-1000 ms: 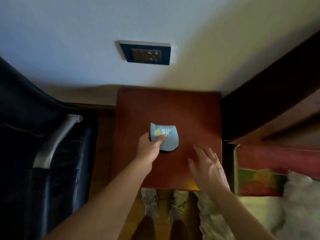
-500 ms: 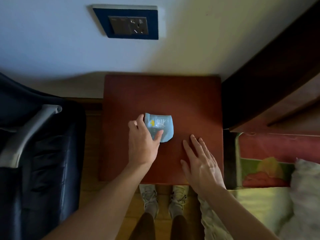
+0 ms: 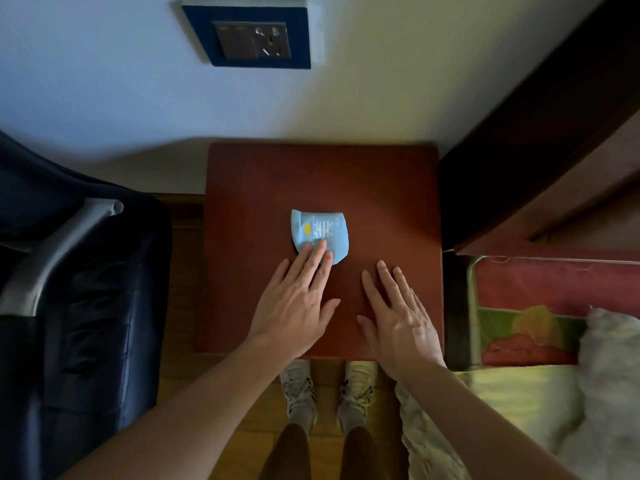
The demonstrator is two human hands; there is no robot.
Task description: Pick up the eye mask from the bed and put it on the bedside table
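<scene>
Pressing eye mask [image 3: 319,234] flat on bedside table [image 3: 388,188], left hand [image 3: 294,306] fingers spread; right hand [image 3: 398,323] open, empty. Next we're lifting off.

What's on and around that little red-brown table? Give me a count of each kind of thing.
Eye mask, light blue, lying on the table: 1
Bedside table: 1
Hands, left hand with fingertips on the mask, right hand flat beside it: 2
Wall socket: 1
Dark chair: 1
Shoes: 2
Total: 8
</scene>
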